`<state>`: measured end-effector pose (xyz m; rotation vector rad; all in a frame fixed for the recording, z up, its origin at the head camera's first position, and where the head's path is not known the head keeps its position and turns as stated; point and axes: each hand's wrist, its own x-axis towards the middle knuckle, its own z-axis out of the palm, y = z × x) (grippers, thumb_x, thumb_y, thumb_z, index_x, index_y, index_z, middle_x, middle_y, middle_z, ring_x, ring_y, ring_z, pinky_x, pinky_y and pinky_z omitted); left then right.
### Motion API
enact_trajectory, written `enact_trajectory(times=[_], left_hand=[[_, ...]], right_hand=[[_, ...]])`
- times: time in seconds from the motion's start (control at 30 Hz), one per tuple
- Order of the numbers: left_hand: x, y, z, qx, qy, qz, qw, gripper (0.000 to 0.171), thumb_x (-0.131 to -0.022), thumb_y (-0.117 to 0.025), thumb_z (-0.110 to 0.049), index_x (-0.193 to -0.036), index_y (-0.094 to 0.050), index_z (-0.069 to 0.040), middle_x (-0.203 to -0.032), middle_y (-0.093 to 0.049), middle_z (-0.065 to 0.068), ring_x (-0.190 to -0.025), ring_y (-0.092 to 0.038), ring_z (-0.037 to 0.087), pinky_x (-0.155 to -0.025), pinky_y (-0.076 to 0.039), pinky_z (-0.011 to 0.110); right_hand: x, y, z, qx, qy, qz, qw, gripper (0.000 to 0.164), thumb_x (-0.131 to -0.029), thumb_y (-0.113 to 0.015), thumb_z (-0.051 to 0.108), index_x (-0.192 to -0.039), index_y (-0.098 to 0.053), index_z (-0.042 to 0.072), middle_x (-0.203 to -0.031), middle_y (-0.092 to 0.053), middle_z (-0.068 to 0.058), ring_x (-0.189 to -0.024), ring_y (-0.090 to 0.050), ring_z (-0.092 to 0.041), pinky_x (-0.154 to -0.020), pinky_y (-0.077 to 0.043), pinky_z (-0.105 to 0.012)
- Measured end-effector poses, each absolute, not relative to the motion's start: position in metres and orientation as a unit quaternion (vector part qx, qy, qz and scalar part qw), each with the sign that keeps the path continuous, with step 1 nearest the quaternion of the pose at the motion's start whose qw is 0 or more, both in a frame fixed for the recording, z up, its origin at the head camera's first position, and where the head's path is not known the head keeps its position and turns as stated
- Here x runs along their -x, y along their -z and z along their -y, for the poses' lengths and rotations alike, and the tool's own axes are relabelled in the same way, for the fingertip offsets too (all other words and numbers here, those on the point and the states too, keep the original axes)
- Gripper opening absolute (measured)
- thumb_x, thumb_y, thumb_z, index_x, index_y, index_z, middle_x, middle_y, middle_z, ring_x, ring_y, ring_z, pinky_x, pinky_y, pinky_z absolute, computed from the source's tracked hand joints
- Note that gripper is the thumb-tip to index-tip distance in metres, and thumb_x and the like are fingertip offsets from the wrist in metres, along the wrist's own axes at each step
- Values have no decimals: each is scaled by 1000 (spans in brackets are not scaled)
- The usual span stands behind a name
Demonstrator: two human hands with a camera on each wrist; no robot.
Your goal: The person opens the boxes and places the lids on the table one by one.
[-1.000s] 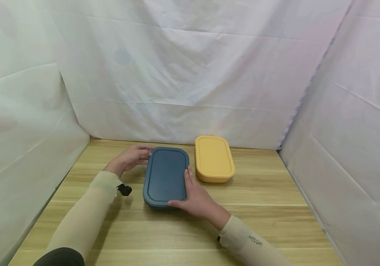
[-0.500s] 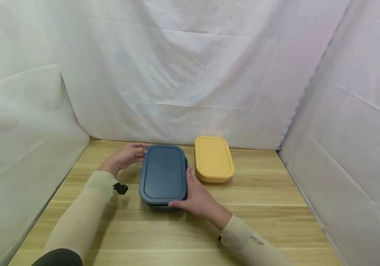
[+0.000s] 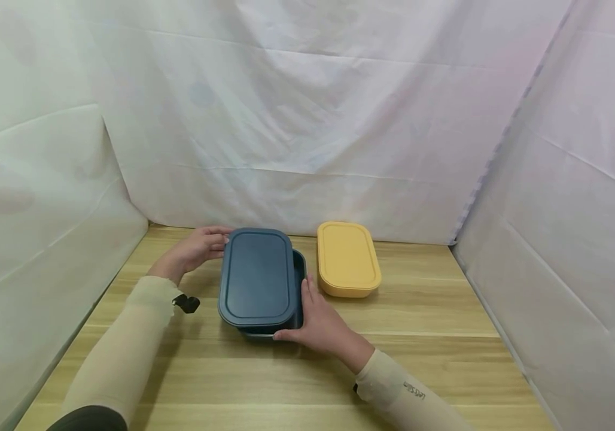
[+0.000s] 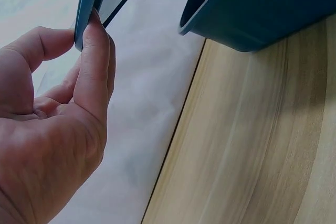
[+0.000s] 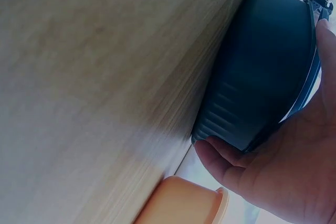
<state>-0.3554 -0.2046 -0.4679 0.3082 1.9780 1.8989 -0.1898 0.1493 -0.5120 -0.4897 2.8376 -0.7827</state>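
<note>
A dark blue lid (image 3: 258, 276) is raised off the blue food container (image 3: 300, 281) and shifted to its left, so part of the container's inside shows on the right. My left hand (image 3: 191, 250) pinches the lid's far left edge; in the left wrist view, thumb and fingers grip the lid (image 4: 86, 4) apart from the container (image 4: 268, 11). On the near right corner of the container, my right hand (image 3: 320, 320) holds on, thumb at the near end and fingers along the right side. The right wrist view shows these fingers against the container's ribbed wall (image 5: 226, 114).
A yellow food container (image 3: 347, 257) with its lid on stands just right of the blue one. Both stand on a wood-grain table (image 3: 221, 383). White cloth (image 3: 307, 120) hangs behind the table and along both sides.
My left hand has lifted the blue lid and carried it left, uncovering the container's right side. The right hand stays almost in place on the container. The yellow container has not moved.
</note>
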Motion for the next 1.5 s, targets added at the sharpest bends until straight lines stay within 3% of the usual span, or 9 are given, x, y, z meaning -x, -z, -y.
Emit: enact_trajectory(times=[0.17, 0.57, 0.93, 1.5], left_hand=[[354, 466, 208, -99, -683, -700, 182, 51, -114, -53, -2, -162, -44, 10, -119, -77, -4, -105, -76, 12, -94, -61, 29], [347, 460, 213, -101, -687, -697, 177, 52, -115, -54, -5, -164, -42, 10, -119, -77, -5, -107, -76, 12, -95, -61, 28], [345, 458, 221, -112, -710, -672, 181, 57, -118, -50, -7, -167, -31, 13, -115, -78, -8, -103, -77, 8, -93, -61, 26], [342, 449, 233, -104, -742, -640, 171, 60, -118, -51, -8, -169, -27, 10, -116, -77, -7, -106, -75, 8, -96, -59, 25]], right_hand=[[191, 515, -150, 163, 250, -951, 80, 149, -79, -72, 94, -178, -3, 7, -185, 10, -6, -168, -20, -35, -128, -34, -53], [191, 516, -150, 165, 251, -950, 82, 151, -77, -68, 98, -178, -4, 6, -186, 7, -9, -168, -19, -35, -128, -34, -54], [191, 513, -149, 162, 252, -950, 91, 148, -80, -73, 93, -178, -3, 7, -186, 6, -9, -169, -17, -33, -129, -33, -53], [193, 515, -149, 162, 254, -949, 93, 146, -81, -75, 90, -178, -4, 6, -186, 3, -11, -168, -18, -35, -129, -33, -54]])
